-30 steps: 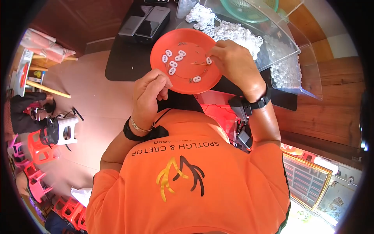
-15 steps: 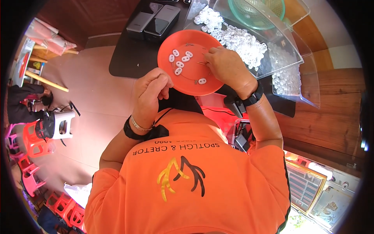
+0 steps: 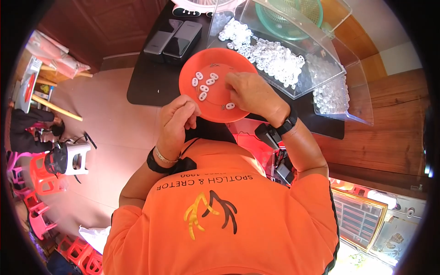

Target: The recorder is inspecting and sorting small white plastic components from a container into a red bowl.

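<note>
An orange-red round plate (image 3: 215, 112) is in front of me, and several small white two-holed oval pieces (image 3: 204, 88) lie on its left part. One more white piece (image 3: 230, 106) sits near its lower right, beside some tiny thin metal bits (image 3: 223, 107). My left hand (image 3: 178, 118) is closed at the plate's lower left rim, fingers pressed together; whatever they pinch is hidden. Over the plate's right side, my right hand (image 3: 254, 94) has its fingertips pinched together, pointing down toward the plate. What is between them cannot be made out.
Beyond the plate, a clear plastic bin (image 3: 316, 82) holds many white pieces (image 3: 275, 59), with a green basket (image 3: 293, 20) behind. Two grey-black box-shaped devices (image 3: 183, 41) stand on the dark table (image 3: 142, 87). Stools (image 3: 75, 158) and a person in dark clothes (image 3: 30, 130) are at left.
The view has shifted, so the plate appears slightly lower and left. My right hand has moved a little toward the plate's middle, fingers drawn closer together. My left hand stays at the rim.
</note>
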